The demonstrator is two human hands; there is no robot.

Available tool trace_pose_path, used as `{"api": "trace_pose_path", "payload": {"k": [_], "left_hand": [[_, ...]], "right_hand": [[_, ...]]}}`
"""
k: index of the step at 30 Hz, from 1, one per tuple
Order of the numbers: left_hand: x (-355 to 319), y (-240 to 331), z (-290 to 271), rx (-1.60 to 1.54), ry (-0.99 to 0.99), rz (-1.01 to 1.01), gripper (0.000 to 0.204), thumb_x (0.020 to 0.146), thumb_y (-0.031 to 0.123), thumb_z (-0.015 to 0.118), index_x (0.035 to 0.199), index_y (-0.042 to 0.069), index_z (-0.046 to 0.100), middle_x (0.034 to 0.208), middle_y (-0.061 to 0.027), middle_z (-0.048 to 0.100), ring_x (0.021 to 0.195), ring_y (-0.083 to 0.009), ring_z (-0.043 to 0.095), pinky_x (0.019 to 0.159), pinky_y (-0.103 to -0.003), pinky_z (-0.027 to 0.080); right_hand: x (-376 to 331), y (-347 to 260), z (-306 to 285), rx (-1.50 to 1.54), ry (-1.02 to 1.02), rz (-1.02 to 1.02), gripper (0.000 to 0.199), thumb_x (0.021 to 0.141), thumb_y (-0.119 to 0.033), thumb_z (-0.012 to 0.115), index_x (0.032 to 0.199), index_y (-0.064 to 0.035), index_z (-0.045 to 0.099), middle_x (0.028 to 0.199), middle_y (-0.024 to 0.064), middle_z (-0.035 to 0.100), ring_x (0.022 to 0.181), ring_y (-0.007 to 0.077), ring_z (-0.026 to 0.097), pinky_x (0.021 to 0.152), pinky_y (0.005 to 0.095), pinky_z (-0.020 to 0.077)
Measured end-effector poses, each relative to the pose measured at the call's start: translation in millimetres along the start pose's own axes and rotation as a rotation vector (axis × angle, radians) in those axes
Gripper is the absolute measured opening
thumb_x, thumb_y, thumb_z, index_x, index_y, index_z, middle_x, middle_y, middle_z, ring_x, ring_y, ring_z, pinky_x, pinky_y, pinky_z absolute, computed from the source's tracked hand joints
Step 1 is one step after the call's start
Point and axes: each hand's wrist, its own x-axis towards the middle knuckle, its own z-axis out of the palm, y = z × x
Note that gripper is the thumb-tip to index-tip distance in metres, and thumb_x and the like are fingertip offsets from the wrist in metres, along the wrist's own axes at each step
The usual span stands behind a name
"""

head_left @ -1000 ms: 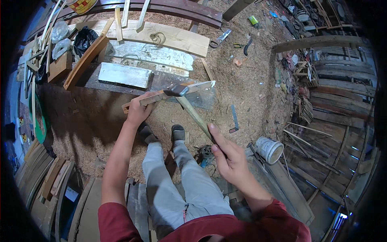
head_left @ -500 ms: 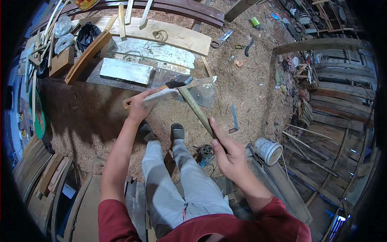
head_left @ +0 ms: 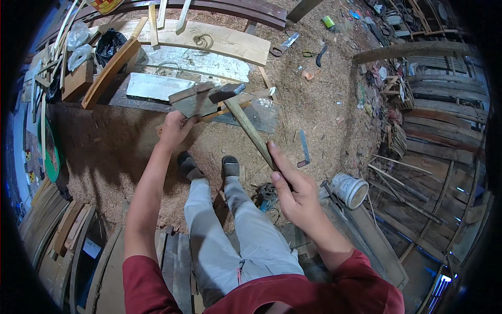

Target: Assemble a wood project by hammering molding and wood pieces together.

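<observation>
My right hand (head_left: 294, 189) grips the wooden handle of a hammer (head_left: 246, 121). The dark metal head of the hammer (head_left: 226, 92) is raised beside a flat, greyish wooden piece (head_left: 192, 100). My left hand (head_left: 175, 129) holds that wooden piece by its lower edge, together with a thin wooden strip (head_left: 235, 109) that runs out to the right. Both arms wear short red sleeves. My grey trouser legs and dark shoes (head_left: 208, 166) stand on sawdust below the hands.
A long pale plank (head_left: 219, 42) and metal sheets (head_left: 157, 86) lie ahead on a low bench. A white bucket (head_left: 350, 190) stands at right. Stacked curved boards (head_left: 57, 230) lie at left, timber piles (head_left: 439, 104) at right. Sawdust covers the floor.
My left hand has lifted the wooden piece higher and tilted it. The hammer head has swung up and slightly right, closer to the piece's upper edge.
</observation>
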Motion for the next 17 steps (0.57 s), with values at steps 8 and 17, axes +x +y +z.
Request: {"api": "trace_pose_path", "payload": {"k": [8,17], "left_hand": [[7.9,-14.1,-4.8,-0.119,-0.072,-0.002,0.022,0.098,0.003,0.077,0.119,-0.003,0.073,0.103,-0.0112,0.08,0.087,-0.0109,0.066,0.078,-0.033,0.056],[-15.5,5.0,-7.9,-0.588,0.03,-0.155,0.032,0.105,0.01,0.075,0.136,0.006,0.07,0.126,-0.0047,0.078,0.116,-0.0146,0.069,0.106,-0.033,0.053]], "right_hand": [[-6.1,2.1,-4.7,-0.022,-0.066,0.101,0.059,0.105,-0.004,0.064,0.162,-0.0118,0.054,0.131,0.0212,0.074,0.09,0.0374,0.076,0.084,0.039,0.0589],[-20.9,27.5,1.9,0.142,-0.081,0.418,0.064,0.102,-0.02,0.076,0.16,-0.0059,0.052,0.136,0.029,0.071,0.104,0.0331,0.08,0.089,0.036,0.0596]]}}
